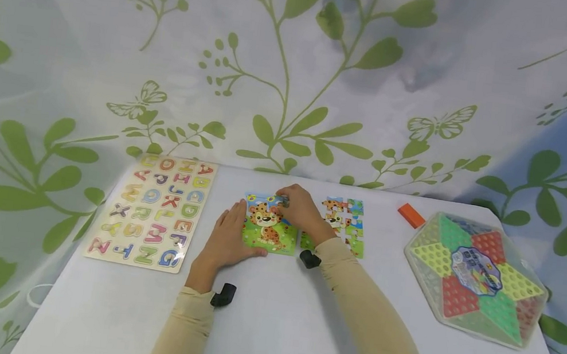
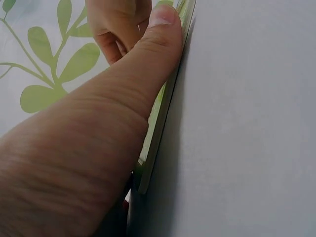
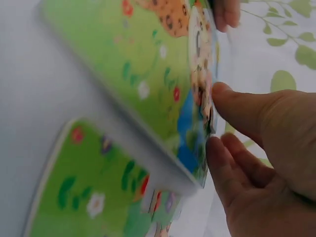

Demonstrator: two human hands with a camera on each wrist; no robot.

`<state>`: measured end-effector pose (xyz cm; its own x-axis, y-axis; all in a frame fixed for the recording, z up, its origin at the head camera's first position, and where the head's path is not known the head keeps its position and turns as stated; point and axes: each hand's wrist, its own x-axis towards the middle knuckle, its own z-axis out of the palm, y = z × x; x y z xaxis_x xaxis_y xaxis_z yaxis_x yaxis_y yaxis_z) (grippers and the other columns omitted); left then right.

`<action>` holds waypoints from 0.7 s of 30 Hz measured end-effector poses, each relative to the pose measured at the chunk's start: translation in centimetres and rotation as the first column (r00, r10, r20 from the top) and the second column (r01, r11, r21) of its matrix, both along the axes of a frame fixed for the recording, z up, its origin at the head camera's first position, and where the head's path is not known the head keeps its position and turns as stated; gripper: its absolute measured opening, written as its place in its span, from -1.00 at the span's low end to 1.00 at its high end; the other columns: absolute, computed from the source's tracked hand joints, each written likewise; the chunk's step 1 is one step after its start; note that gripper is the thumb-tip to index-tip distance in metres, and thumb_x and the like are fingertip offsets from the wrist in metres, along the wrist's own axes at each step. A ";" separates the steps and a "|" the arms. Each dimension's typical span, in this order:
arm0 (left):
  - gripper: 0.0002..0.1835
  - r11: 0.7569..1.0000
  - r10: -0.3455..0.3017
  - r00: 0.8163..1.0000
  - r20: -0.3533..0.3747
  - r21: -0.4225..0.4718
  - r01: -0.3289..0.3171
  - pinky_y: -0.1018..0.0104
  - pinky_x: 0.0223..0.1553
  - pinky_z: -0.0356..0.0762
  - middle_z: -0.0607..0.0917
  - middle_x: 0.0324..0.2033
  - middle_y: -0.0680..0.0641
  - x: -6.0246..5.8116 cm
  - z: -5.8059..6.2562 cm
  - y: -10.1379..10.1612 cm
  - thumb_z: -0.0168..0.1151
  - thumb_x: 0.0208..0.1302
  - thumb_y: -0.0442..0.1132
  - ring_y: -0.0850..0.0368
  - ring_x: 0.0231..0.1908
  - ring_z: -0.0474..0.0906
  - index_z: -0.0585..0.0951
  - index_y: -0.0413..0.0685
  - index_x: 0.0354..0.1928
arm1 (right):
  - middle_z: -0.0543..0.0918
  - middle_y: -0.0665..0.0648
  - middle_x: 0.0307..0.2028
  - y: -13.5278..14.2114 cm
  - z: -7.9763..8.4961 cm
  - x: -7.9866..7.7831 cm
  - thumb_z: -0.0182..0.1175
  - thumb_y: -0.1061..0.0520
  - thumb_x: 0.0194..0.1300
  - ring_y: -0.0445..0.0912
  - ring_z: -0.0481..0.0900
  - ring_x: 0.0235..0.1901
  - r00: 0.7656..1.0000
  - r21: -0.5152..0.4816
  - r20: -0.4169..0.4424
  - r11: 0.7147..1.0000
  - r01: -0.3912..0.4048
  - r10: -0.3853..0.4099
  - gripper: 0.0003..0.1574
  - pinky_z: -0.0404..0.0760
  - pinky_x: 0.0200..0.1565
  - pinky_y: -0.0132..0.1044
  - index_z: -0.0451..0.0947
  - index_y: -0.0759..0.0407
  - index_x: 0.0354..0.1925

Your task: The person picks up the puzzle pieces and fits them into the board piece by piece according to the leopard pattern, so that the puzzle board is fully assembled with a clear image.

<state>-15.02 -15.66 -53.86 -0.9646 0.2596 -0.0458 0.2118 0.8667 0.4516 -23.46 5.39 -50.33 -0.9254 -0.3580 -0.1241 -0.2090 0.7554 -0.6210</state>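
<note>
A square leopard picture board [image 1: 271,234] lies on the table between both hands. My left hand [image 1: 227,239] rests along its left side, fingers straight and thumb [image 2: 160,37] stretched along the near edge. Over the board's far right corner, my right hand [image 1: 303,209] pinches a small puzzle piece [image 1: 285,201] between thumb and fingers. The right wrist view shows those fingertips [image 3: 217,148] right at the board's surface, with most of the piece hidden. Just to the right lies a second leopard puzzle [image 1: 357,228] with visible piece seams, partly covered by the right hand and wrist.
On the left lies a wooden alphabet board [image 1: 155,212] with coloured letters. To the right are an orange block [image 1: 411,215] and a hexagonal game box [image 1: 477,278] with a coloured star. A leaf-patterned cloth [image 1: 293,86] hangs behind the white table [image 1: 268,325].
</note>
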 end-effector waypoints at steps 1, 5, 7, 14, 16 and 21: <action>0.52 1.000 0.004 1.000 0.001 -0.011 -0.004 -0.11 0.64 -0.14 -0.04 0.63 -0.22 0.0 -0.1 0.0 0.43 -0.06 0.49 -0.13 0.63 -0.11 -0.20 -0.25 0.63 | 0.52 0.22 0.28 -0.1 0.1 0.1 0.34 0.10 0.39 0.10 0.58 0.20 1.000 0.027 -0.010 0.999 -0.025 0.025 -0.49 0.64 0.20 -0.02 0.59 0.12 0.27; 0.51 0.999 0.006 1.000 0.007 -0.039 -0.006 -0.10 0.64 -0.14 -0.06 0.64 -0.22 -0.1 -0.2 -0.1 0.40 -0.05 0.51 -0.13 0.64 -0.13 -0.23 -0.22 0.63 | 0.56 0.22 0.21 -0.7 0.0 0.3 0.32 0.13 0.40 0.03 0.64 0.09 0.995 0.082 -0.020 0.992 -0.097 0.099 -0.52 0.70 0.12 -0.15 0.61 0.20 0.24; 0.51 0.999 0.004 1.000 0.007 -0.036 -0.004 -0.12 0.64 -0.14 -0.06 0.64 -0.22 -0.2 -0.2 -0.1 0.40 -0.05 0.52 -0.15 0.63 -0.13 -0.23 -0.22 0.63 | 0.58 0.21 0.17 -1.4 0.0 0.4 0.30 0.13 0.42 0.01 0.66 0.05 0.992 0.086 -0.029 0.989 -0.116 0.119 -0.55 0.71 0.08 -0.18 0.62 0.22 0.22; 0.47 1.000 0.005 1.000 -0.007 -0.017 -0.005 -0.14 0.63 -0.13 -0.03 0.63 -0.22 -0.2 0.2 -0.1 0.40 -0.02 0.50 -0.18 0.62 -0.11 -0.17 -0.22 0.63 | 0.60 0.20 0.17 -3.9 0.4 0.3 0.21 0.14 0.48 0.03 0.63 0.08 0.993 0.082 -0.037 0.990 -0.113 0.116 -0.60 0.68 0.14 -0.14 0.63 0.20 0.22; 0.46 1.000 0.001 1.000 -0.012 -0.023 -0.001 -0.15 0.63 -0.11 -0.02 0.63 -0.23 -0.2 0.3 0.0 0.39 -0.01 0.50 -0.19 0.62 -0.10 -0.16 -0.22 0.63 | 0.59 0.19 0.16 -4.5 0.4 0.3 0.22 0.14 0.48 0.01 0.63 0.08 0.994 0.079 -0.030 0.992 -0.102 0.105 -0.60 0.69 0.13 -0.17 0.63 0.21 0.22; 0.40 0.999 0.003 1.000 -0.002 -0.041 -0.003 -0.18 0.61 -0.08 -0.03 0.63 -0.21 -0.2 0.3 0.2 0.38 0.01 0.49 -0.19 0.62 -0.09 -0.10 -0.17 0.63 | 0.59 0.19 0.18 -5.3 0.2 0.5 0.23 0.14 0.47 0.00 0.63 0.07 0.996 0.090 -0.023 0.993 -0.079 0.081 -0.58 0.70 0.09 -0.22 0.62 0.19 0.23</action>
<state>-15.17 -15.51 -53.60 -0.9655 0.2545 -0.0546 0.2098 0.8852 0.4153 -22.97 0.07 -50.15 -0.8977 -0.4196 -0.1344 -0.2866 0.7878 -0.5451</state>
